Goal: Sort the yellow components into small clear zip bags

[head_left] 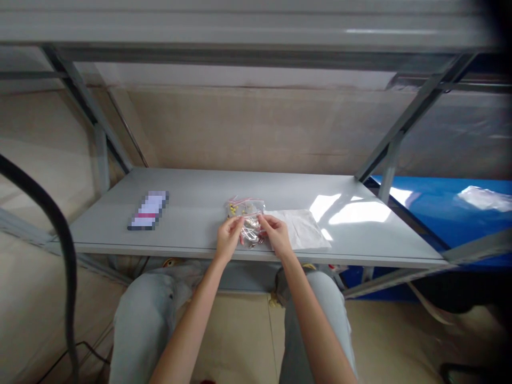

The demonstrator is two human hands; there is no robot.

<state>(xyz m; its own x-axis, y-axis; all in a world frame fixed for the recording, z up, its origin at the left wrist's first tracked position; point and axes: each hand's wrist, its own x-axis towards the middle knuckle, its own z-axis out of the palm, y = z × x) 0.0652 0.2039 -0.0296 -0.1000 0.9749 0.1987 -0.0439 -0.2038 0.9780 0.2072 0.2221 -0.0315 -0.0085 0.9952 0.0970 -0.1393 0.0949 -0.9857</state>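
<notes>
A small clear zip bag [253, 234] with shiny metal-looking pieces inside is held near the front edge of the grey shelf. My left hand [229, 234] pinches its upper left side, and my right hand [277, 232] pinches the upper right. Just behind it lies another clear zip bag [246, 206] with small yellow pieces in it. A flat white sheet or bag [302, 229] rests to the right, partly behind my right hand. What exactly the pieces are is too small to tell.
On the left of the grey shelf [192, 192] lies a phone [149, 210], its screen blurred. Metal frame posts [114, 144] rise at both sides. A black cable [60, 224] hangs at the far left. At right is a blue surface [448, 208] with clear plastic [486, 197].
</notes>
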